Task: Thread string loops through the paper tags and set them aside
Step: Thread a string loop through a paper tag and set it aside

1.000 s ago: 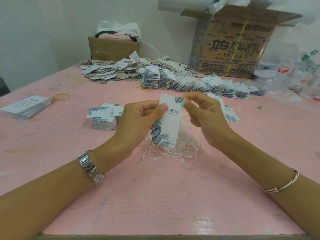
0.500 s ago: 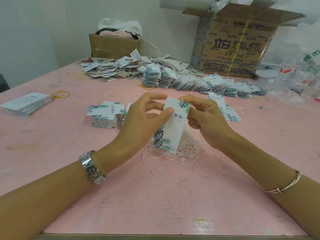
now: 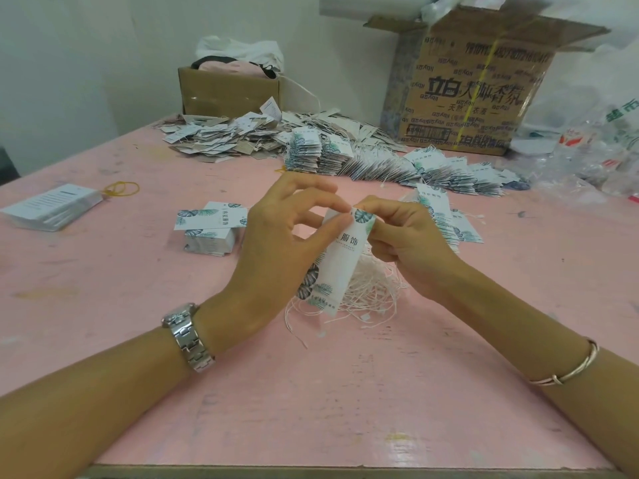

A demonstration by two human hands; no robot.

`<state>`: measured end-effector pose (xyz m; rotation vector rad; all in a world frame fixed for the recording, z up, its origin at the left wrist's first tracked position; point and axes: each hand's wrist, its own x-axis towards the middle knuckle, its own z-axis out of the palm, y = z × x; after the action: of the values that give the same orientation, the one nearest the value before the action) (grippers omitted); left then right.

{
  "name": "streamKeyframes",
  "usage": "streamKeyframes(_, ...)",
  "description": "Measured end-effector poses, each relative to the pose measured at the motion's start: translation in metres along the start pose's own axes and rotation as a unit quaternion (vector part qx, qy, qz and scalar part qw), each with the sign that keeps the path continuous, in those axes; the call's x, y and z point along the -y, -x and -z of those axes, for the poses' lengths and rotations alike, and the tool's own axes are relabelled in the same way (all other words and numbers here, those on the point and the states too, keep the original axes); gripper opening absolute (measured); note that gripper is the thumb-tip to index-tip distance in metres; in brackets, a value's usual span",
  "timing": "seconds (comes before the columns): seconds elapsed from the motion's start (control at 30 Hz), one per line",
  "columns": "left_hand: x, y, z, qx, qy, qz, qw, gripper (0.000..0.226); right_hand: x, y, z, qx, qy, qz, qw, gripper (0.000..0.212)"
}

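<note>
A white paper tag (image 3: pixel 340 262) with green leaf prints hangs upright above the pink table (image 3: pixel 311 392), held at its top. My left hand (image 3: pixel 276 243) pinches the tag's upper left edge between thumb and forefinger. My right hand (image 3: pixel 404 243) pinches the top right corner by the leaf print; any string in its fingers is too thin to make out. A tangle of white string loops (image 3: pixel 363 299) lies on the table right under the tag. A small stack of unthreaded tags (image 3: pixel 211 229) sits to the left of my left hand.
A long row of finished tags (image 3: pixel 397 164) and a loose heap of tags (image 3: pixel 224 136) fill the far side. A cardboard box (image 3: pixel 477 88) stands back right, a smaller box (image 3: pixel 228 91) behind the heap. White cards (image 3: pixel 52 205) and a yellow rubber band (image 3: pixel 121 188) lie left.
Both hands drew closer together at the tag's top. My left forefinger and thumb moved up to the top edge, and the tag tilted slightly.
</note>
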<state>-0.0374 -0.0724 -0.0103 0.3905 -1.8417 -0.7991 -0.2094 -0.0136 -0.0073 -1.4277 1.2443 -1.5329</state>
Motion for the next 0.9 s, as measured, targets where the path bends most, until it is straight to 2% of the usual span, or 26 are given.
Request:
streamKeyframes(0.4, -0.004, 0.0, 0.004, 0.011, -0.073, -0.071, 0.995, 0.007, -0.002, -0.002, 0.006, 0.042, -0.019, 0.015, 0.999, 0.014)
streamKeyframes(0.6, 0.002, -0.001, 0.002, 0.023, -0.08, -0.031, 0.996, 0.007, -0.002, -0.004, 0.009, 0.095, 0.017, 0.001, 0.995, 0.01)
streamKeyframes(0.73, 0.005, -0.001, 0.003, 0.028, -0.112, -0.016, 0.993, 0.012, 0.004, -0.008, 0.027, 0.109, 0.082, -0.024, 0.99, 0.008)
streamKeyframes(0.9, 0.002, -0.004, 0.008, -0.005, -0.16, -0.012, 0.987, 0.014, 0.008, -0.012, 0.059, 0.12, 0.116, -0.062, 0.984, 0.007)
